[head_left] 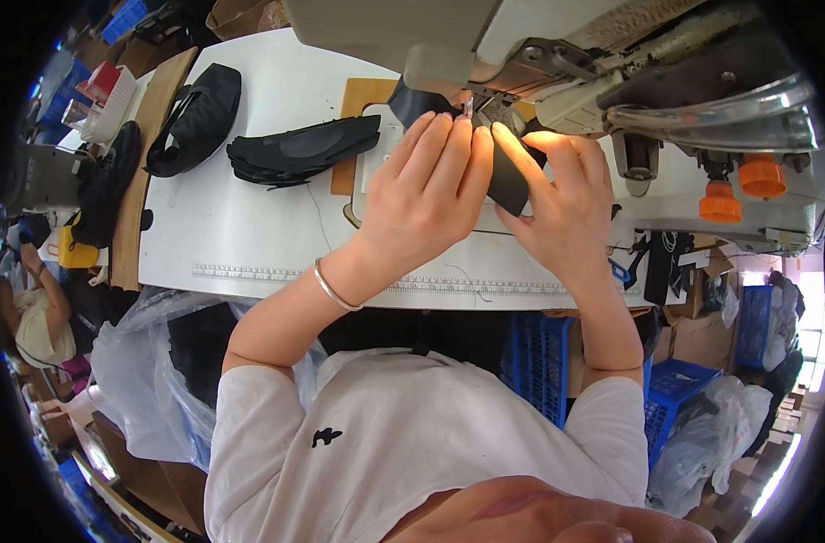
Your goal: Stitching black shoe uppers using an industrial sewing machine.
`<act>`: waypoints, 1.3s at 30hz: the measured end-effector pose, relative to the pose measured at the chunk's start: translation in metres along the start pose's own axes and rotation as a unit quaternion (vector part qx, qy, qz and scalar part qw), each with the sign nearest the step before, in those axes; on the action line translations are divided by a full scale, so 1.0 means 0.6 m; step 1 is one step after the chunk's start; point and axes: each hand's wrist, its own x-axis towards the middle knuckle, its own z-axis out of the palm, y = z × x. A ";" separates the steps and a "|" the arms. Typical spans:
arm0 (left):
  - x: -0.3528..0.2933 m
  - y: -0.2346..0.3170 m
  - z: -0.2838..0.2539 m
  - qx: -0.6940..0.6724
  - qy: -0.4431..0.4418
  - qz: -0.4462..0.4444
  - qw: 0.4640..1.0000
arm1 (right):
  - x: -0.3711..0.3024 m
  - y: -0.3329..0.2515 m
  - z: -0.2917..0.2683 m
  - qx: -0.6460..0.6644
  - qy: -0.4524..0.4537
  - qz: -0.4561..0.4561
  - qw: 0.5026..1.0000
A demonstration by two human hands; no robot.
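Note:
Under the head of a sewing machine (pixel 439 72) lies a black shoe-upper piece (pixel 510 187), close to the needle (pixel 467 103). My left hand (pixel 426 181) rests over it, fingers side by side and curved down, with the tips close to the needle. On the right side, my right hand (pixel 562 190) grips the piece between thumb and fingers, index finger stretched toward the needle. Part of the piece is hidden beneath both hands. A lamp glow falls on the fingertips of my right hand. Left of my hands lies a stack of black shoe uppers (pixel 304 151).
Farther left, a black shoe (pixel 195 119) lies on the white table (pixel 249 226). A ruler strip (pixel 295 276) runs along the front edge. Orange knobs (pixel 720 201) hang from the machine at right. Blue crates (pixel 675 394) stand below. Another person's arm (pixel 50 290) shows far left.

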 end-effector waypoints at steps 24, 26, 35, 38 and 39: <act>-0.003 -0.023 -0.009 -0.029 0.014 0.034 0.999 | -0.018 0.003 0.017 0.406 -0.063 0.188 0.892; -0.005 -0.021 -0.007 -0.029 0.015 0.030 0.999 | -0.020 -0.001 0.018 0.416 -0.074 0.211 0.881; -0.017 -0.030 -0.003 -0.088 0.027 0.006 0.996 | -0.052 -0.022 0.032 0.423 -0.030 0.188 0.886; -0.020 -0.039 0.000 -0.098 0.043 0.016 0.994 | -0.080 -0.041 0.051 0.545 0.027 0.219 0.809; -0.021 -0.042 0.002 -0.093 0.051 0.028 0.994 | -0.087 -0.040 0.049 0.554 -0.008 0.220 0.803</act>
